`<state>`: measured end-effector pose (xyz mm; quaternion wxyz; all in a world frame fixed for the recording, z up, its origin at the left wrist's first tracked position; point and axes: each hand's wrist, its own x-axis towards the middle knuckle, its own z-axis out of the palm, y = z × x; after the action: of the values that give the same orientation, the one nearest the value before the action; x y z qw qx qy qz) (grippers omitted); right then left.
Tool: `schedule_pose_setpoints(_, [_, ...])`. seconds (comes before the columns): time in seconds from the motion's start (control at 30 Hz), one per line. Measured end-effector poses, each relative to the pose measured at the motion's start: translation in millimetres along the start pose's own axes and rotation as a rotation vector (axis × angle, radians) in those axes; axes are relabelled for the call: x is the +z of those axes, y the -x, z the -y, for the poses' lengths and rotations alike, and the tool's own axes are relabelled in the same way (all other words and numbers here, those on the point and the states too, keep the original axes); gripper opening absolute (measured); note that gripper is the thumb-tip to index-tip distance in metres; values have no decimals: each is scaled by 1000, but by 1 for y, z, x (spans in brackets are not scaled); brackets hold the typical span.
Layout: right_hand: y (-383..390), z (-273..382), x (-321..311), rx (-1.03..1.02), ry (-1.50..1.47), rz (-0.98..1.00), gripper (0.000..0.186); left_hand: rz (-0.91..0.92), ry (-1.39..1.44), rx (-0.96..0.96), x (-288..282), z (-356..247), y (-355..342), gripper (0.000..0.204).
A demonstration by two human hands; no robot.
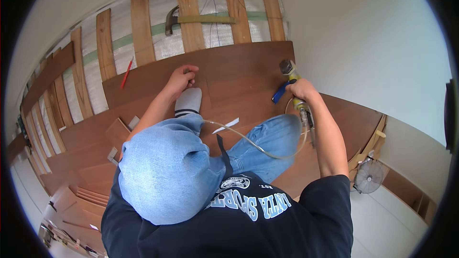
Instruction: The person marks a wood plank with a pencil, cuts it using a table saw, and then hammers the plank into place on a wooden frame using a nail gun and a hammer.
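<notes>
My right hand [303,90] is wrapped round the grip of a pneumatic nail gun [288,68], yellow-green with a dark head and a blue part on its left side. The gun is over the right end of the brown floorboards [239,64], close to the wall. A clear air hose [260,150] loops from its rear end across my thigh. My left hand [182,79] is above the boards just beyond my socked foot, with its fingers curled in. Whether anything small is between those fingers is hidden.
A claw hammer [203,19] lies across wooden battens [142,28] over silvery sheeting. On the boards' far edge rests a red pencil [126,73]. A white strip [226,125] lies between my legs. Loose planks [86,200] are at lower left, and a fan [368,177] stands at right.
</notes>
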<state>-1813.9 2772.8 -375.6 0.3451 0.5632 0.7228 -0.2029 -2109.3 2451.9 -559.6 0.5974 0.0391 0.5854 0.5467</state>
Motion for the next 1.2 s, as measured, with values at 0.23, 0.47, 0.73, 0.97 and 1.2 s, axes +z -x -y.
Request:
schedule_pose_setpoints(0.23, [-13,-5,8,-2,250,-30,47,-49,-60,-11,-28,5,9,29])
schedule_pose_setpoints(0.47, [68,66,10,-226,375,-17,50,-81,-110,-25,-43,5,6,30])
schedule_pose_setpoints(0.73, [94,117,41,-445,322,-113,50,-175,-24,22,-49,8,-1,27])
schedule_pose_setpoints(0.97, [120,178,70,-653,394,-34,48,-288,73,93,-61,2,1,24])
schedule_pose_setpoints(1.2, [129,215,90,-756,383,20,52,-424,84,200,-73,-12,9,23])
